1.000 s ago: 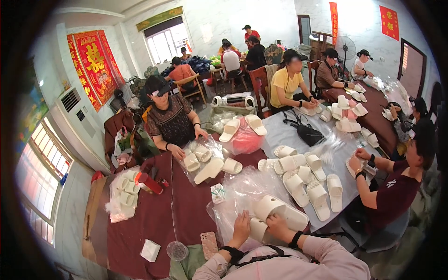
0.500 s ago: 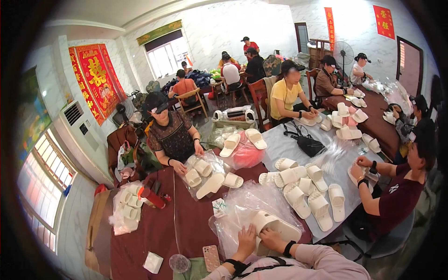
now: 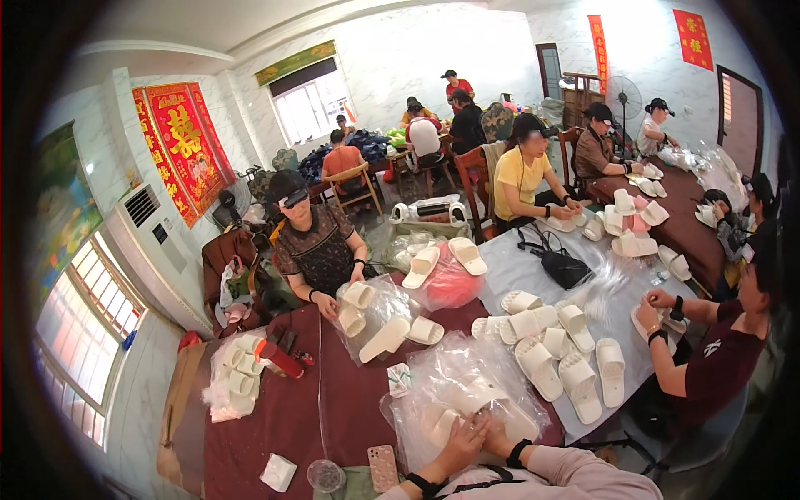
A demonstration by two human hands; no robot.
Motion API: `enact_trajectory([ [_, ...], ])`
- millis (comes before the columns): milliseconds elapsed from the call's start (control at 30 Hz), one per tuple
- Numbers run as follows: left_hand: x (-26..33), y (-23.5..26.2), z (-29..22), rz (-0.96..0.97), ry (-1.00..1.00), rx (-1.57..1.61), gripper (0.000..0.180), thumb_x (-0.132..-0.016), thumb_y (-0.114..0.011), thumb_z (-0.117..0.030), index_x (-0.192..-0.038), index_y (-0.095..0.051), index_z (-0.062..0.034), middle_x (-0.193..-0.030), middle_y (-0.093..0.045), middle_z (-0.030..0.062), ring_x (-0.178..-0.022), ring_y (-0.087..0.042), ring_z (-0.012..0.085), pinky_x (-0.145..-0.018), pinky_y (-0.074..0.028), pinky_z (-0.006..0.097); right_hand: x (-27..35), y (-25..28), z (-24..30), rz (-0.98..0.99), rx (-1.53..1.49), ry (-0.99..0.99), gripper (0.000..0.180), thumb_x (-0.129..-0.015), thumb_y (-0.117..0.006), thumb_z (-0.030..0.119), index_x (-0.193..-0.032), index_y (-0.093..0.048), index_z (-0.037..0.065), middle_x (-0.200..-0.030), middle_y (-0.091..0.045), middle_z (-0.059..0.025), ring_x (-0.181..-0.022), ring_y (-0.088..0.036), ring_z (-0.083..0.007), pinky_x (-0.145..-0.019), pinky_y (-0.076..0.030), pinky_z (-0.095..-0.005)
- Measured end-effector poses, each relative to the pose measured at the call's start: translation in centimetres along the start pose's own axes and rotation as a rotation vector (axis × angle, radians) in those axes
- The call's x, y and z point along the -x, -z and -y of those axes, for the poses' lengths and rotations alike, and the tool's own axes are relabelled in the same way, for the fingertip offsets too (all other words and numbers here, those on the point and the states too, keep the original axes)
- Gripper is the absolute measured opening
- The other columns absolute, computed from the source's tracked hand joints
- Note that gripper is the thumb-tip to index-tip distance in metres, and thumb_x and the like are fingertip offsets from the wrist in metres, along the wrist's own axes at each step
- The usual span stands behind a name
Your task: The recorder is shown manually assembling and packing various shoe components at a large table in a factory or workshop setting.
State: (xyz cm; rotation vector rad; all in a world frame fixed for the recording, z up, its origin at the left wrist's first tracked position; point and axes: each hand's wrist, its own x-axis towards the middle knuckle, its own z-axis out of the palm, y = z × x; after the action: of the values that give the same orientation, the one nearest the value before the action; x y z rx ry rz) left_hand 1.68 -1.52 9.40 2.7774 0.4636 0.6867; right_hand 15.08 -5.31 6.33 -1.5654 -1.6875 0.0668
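Note:
Two cream slippers lie in a clear plastic bag (image 3: 433, 367) on the table in front of me. One slipper (image 3: 444, 427) is on the left and the other slipper (image 3: 518, 421) on the right, toes pointing away. My left hand (image 3: 463, 442) is at the near end of the right slipper, fingers bent and close together. Right beside it, my right hand (image 3: 497, 437) grips the same near end, its fingertips partly hidden by the left hand and the film. The two hands almost touch.
Loose cream slippers (image 3: 575, 383) lie to the right on a grey sheet (image 3: 508, 254). A phone (image 3: 383, 468), a clear round tub (image 3: 325, 476), a white box (image 3: 278, 472) and a red bottle (image 3: 282, 359) are at the left. Across sits a co-worker (image 3: 312, 250); another person (image 3: 717, 333) works at the right.
The slipper between my hands has gone from resting on the bag to lying under its film beside another slipper. My left hand has moved right, next to my right hand. The view has shifted slightly.

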Motion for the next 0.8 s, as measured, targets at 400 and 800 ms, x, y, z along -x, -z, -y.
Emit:
enact_trajectory([
  [400,1.1,0.5,1.1,-0.154,0.477,-0.097,0.07,-0.08,-0.06,-0.031,-0.137,-0.027,-0.0102,-0.139,-0.013,0.0314,-0.122,-0.032,0.0456,-0.098,-0.028,0.051,-0.9,-0.8,-1.5,-0.179,-0.064,-0.39,0.013,-0.067,-0.054,0.01,-0.078,-0.053,0.002,-0.085,-0.05,-0.0186,-0.084,-0.049,-0.0378,-0.069,-0.042,-0.0449],
  [800,4.1,-2.6,3.6,-0.129,0.535,0.48,0.083,-0.075,-0.058,0.001,-0.142,-0.009,-0.0108,-0.136,-0.023,0.0306,-0.072,-0.058,0.0248,-0.068,-0.05,0.031,-1.1,-4.0,-2.7,-0.319,-0.068,-0.681,0.041,-0.073,-0.05,0.02,-0.106,-0.048,-0.003,-0.11,-0.045,-0.0313,-0.104,-0.044,-0.045,-0.087,-0.037,-0.0468],
])
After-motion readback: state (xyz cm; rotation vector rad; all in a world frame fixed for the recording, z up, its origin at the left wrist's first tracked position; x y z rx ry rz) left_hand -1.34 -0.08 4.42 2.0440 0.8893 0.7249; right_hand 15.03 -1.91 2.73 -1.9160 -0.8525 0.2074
